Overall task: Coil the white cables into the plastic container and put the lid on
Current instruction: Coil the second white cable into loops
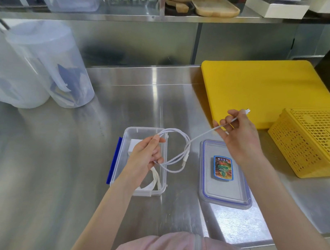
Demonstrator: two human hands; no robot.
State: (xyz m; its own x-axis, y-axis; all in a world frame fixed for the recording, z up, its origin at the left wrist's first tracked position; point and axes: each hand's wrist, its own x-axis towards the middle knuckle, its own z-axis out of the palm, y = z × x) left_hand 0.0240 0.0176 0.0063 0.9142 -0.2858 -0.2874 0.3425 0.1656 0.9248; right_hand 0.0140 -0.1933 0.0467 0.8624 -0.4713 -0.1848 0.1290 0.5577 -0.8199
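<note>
A thin white cable is looped in the air above the clear plastic container, which sits on the steel counter with a blue clip on its left side. My left hand grips the loops over the container. My right hand pinches the cable's free end, the plug sticking out past my fingers over the yellow board. Inside the container lie a white charger block and another, cream-white cable, partly hidden by my left hand. The clear lid, with a blue seal and a coloured sticker, lies flat to the right of the container.
A yellow cutting board lies at the back right, with a yellow perforated basket at the right edge. Large translucent plastic tubs stand at the back left. A steel shelf with wooden trays runs above the counter.
</note>
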